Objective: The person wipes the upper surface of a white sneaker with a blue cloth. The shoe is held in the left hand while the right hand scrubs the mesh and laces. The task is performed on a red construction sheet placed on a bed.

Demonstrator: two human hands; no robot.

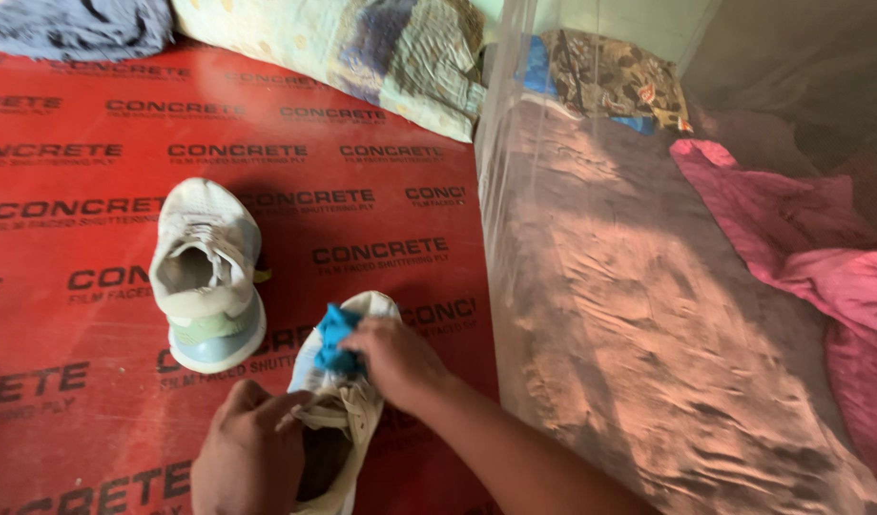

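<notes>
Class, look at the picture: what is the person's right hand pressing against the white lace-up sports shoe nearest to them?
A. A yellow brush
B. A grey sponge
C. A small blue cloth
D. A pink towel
C. The right hand presses a small crumpled blue cloth onto the front of the white lace-up sports shoe, while the left hand steadies the shoe at its opening.

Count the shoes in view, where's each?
2. One white shoe stands alone on the red sheet, untouched. The other white shoe is gripped by the left hand while the right hand presses a blue cloth on it.
</notes>
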